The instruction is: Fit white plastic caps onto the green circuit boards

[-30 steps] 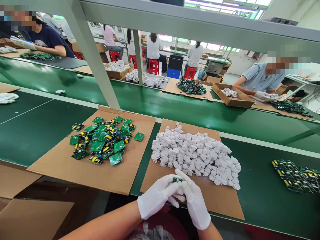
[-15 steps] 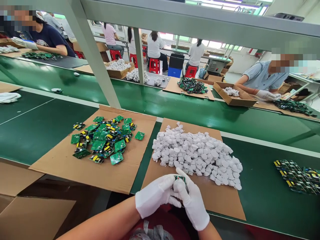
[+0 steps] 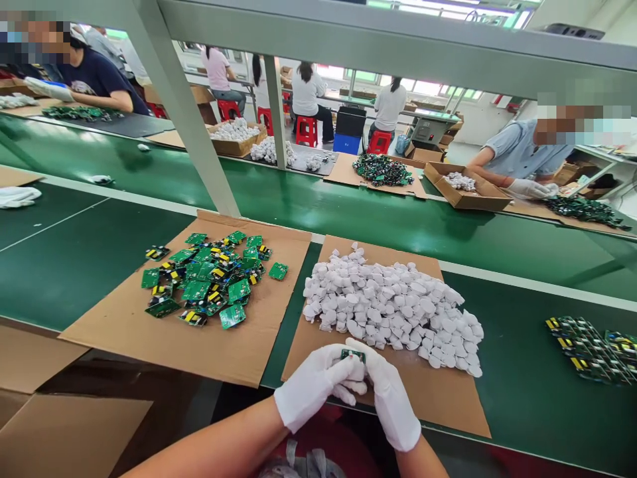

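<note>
My left hand (image 3: 321, 383) and my right hand (image 3: 387, 388), both in white gloves, meet at the front edge of the right cardboard sheet (image 3: 438, 405). Between them they hold a small green circuit board (image 3: 353, 356) with a white piece against it; the fingers hide most of both. Just beyond my hands is a heap of white pieces (image 3: 391, 302). To the left, green boards with yellow and black parts form a loose pile (image 3: 199, 279) on another cardboard sheet (image 3: 119, 318).
Rows of boards (image 3: 587, 352) lie at the right. A green conveyor (image 3: 308, 199) runs behind the cardboard, under a grey metal frame (image 3: 189, 106). Across it, a person in light blue (image 3: 517, 149) and one in dark blue (image 3: 99, 76) work. White gloves (image 3: 18, 196) lie far left.
Both hands have shifted slightly, still holding the board, and the left thumb now lies across the white piece. White items on the conveyor have moved left.
</note>
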`<state>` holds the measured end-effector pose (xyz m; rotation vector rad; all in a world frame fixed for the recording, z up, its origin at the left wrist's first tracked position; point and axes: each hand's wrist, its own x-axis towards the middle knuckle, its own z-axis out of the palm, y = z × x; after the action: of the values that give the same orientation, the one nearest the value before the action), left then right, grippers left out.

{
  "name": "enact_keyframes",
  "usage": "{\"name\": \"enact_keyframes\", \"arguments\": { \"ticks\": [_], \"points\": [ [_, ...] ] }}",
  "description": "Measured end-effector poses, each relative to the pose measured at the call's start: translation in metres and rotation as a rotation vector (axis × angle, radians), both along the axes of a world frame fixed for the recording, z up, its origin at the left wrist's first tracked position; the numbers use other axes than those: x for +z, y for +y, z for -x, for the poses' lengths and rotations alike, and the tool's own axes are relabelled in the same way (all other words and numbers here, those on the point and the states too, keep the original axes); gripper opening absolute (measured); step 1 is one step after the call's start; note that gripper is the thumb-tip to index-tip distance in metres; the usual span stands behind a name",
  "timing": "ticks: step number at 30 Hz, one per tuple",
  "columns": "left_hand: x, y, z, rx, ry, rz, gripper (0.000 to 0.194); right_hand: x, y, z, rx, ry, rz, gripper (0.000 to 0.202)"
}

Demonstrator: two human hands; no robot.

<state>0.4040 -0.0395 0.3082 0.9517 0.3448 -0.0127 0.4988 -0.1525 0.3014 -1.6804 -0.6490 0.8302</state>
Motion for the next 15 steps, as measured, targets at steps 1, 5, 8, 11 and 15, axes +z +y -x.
{"name": "enact_keyframes", "arguments": {
  "ticks": [1, 5, 8, 11, 15],
  "points": [
    [-0.001, 0.0, -0.001, -0.015, -0.008, 0.054, 0.033, 0.0, 0.0, 0.0, 0.007, 0.026, -0.011, 0.047],
    [-0.005, 0.001, -0.002, -0.014, -0.052, 0.224, 0.035, 0.002, -0.001, 0.0, 0.039, 0.053, -0.033, 0.053],
    [-0.005, 0.001, -0.002, 0.004, -0.069, 0.28, 0.036, 0.003, -0.002, -0.001, 0.06, -0.075, 0.047, 0.055],
    [-0.001, 0.001, -0.002, -0.012, -0.045, 0.233, 0.031, 0.002, -0.002, -0.004, 0.091, -0.13, 0.044, 0.055],
    [0.01, 0.002, -0.002, 0.008, 0.006, 0.215, 0.034, 0.002, -0.002, -0.005, 0.111, -0.132, -0.018, 0.047]
  ]
}}
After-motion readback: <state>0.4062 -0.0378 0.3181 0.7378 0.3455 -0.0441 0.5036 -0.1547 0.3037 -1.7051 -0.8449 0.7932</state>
